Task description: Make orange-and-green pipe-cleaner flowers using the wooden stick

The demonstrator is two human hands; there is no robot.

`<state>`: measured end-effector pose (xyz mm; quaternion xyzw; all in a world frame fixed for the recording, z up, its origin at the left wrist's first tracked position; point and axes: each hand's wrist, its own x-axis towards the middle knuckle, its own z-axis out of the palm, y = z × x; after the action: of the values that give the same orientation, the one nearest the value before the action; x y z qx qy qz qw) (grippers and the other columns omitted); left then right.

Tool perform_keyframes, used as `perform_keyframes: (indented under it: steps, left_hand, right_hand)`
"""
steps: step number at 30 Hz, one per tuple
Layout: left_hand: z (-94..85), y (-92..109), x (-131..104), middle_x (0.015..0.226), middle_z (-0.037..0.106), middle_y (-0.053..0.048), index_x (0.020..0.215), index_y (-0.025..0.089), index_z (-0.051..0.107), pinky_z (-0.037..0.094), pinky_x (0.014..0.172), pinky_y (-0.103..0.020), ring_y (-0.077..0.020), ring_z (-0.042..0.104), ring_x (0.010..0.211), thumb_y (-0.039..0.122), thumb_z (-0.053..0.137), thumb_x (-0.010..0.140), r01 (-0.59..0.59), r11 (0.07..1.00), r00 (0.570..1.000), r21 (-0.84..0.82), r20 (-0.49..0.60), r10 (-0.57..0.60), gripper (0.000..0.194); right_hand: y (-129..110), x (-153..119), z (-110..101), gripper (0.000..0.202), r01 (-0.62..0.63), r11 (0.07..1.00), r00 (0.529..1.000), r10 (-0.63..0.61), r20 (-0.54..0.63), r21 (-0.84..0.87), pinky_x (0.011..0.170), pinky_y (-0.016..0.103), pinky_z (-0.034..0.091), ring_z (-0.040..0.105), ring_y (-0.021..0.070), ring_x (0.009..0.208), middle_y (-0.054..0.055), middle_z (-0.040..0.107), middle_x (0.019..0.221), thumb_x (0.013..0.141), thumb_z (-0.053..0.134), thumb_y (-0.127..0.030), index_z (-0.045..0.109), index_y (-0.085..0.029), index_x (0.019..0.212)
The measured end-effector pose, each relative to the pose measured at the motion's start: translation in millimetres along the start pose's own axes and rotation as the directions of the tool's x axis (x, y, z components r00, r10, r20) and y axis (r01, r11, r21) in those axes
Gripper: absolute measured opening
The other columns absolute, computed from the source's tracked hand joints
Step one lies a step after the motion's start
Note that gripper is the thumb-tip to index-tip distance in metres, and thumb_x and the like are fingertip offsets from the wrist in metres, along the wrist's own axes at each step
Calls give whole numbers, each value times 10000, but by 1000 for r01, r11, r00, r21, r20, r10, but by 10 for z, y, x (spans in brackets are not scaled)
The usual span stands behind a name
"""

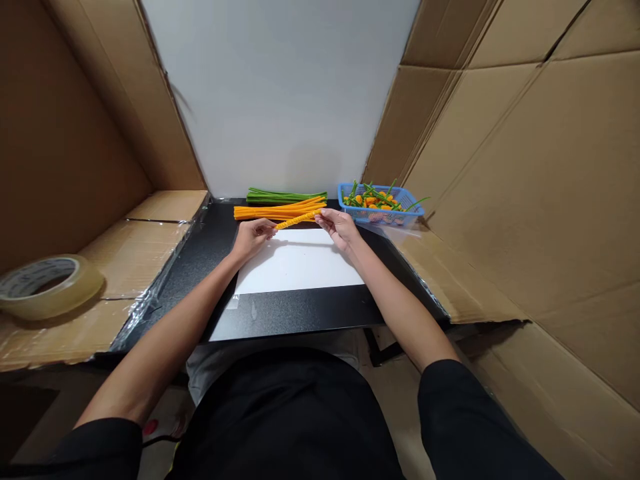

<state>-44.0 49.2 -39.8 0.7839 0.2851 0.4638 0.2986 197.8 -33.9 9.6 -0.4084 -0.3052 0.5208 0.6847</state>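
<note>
Between my two hands stretches a yellow-orange pipe cleaner (pixel 299 221) that looks coiled or twisted, slanting up to the right. My left hand (pixel 254 239) pinches its lower left end, and my right hand (pixel 339 225) pinches the upper right end. Both hands are over a white sheet (pixel 300 263) on the black table. Just behind the held piece lies a bundle of straight orange pipe cleaners (pixel 270 211). Farther back is a bundle of green pipe cleaners (pixel 280 197).
A blue plastic basket (pixel 383 217) with several orange and green twisted pieces stands at the back right. On cardboard at the left sits a roll of clear tape (pixel 75 293). Cardboard walls (pixel 540 173) rise at both sides, with a white panel (pixel 280 87) behind.
</note>
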Motion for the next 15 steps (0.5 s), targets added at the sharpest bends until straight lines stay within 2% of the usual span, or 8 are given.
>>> perform_keyframes:
  steps: [3,9,15]
  left_hand:
    - [4,-5,-3,652,701,-48,867,121,747,483,580,-241,-163,651,590,320,705,748,9,1000,1000,-6,7,-9,236]
    - [6,28,6,665,703,-59,835,113,720,482,546,-240,-163,636,564,379,707,735,63,997,994,-45,91,-59,285]
    - [-19,35,12,669,696,-54,837,113,705,483,530,-233,-145,611,544,420,701,743,60,997,983,-42,179,-52,320]
  right_hand:
    - [34,0,38,117,-32,998,999,33,-23,54,672,118,602,706,90,650,29,743,680,802,722,-89,672,-147,714]
    - [45,-17,86,133,-85,986,995,90,-31,141,612,79,593,686,70,621,17,731,678,841,672,-76,663,-155,734]
    - [-29,-22,38,157,-208,972,978,207,19,112,498,55,546,626,47,519,12,685,610,820,674,-49,649,-134,690]
